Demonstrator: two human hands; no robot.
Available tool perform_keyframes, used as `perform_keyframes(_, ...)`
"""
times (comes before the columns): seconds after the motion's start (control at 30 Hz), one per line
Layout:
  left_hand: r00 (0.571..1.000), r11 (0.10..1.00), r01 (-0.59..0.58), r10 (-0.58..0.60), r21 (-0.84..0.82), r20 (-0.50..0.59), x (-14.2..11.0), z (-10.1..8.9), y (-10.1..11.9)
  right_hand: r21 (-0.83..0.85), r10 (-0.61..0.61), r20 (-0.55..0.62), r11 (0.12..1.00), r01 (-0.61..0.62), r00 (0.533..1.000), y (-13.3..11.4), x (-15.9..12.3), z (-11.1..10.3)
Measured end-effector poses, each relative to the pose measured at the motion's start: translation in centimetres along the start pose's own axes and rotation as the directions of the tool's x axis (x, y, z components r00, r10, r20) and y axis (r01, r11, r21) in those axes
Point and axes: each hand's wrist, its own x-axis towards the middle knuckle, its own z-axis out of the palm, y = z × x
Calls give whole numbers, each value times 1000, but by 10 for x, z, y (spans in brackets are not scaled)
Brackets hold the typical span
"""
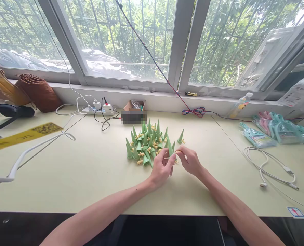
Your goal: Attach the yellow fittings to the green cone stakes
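Observation:
My left hand [162,167] is closed around a green cone-shaped plastic spike [170,146], which points up and away from me. Close beside it, the fingertips of my right hand [190,160] are pinched together at the spike's side, on a small pale-yellow piece [177,151] that is mostly covered. Just beyond my left hand lies a heap of similar green spikes [144,142], many with small yellow valves at their wide ends. Some stand on their bases and others lie on their sides. One spike [181,136] stands apart, behind my right hand.
On the pale table [90,184], a small cardboard box [134,106] and a power strip [100,110] sit at the back. White cables [269,165] and bagged teal items [282,128] lie right, near a bottle [240,105]. A yellow tag [26,136] hangs left.

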Motion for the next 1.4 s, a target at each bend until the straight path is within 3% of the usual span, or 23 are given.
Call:
perform_keyframes(0.3,976,928,-214,218,304,23,6,-8,-15,16,81,7,997,-81,997,4,-2,2)
perform_keyframes(0.7,937,841,-340,343,420,72,7,-12,-18,47,94,4,995,-94,996,-2,0,2)
perform_keyframes(0.93,968,888,-241,247,392,37,7,-10,-15,59,103,-7,993,-103,995,-2,0,2)
perform_keyframes(1.13,988,958,-119,140,261,-66,6,-6,-8,103,79,-20,992,-77,997,-8,4,-2)
perform_keyframes(1.27,990,986,-36,58,166,-130,5,-2,1,130,16,-4,991,-15,1000,-11,4,-4)
perform_keyframes(1.4,985,988,-29,54,154,-163,6,-2,2,94,-21,4,995,21,1000,-10,3,-3)
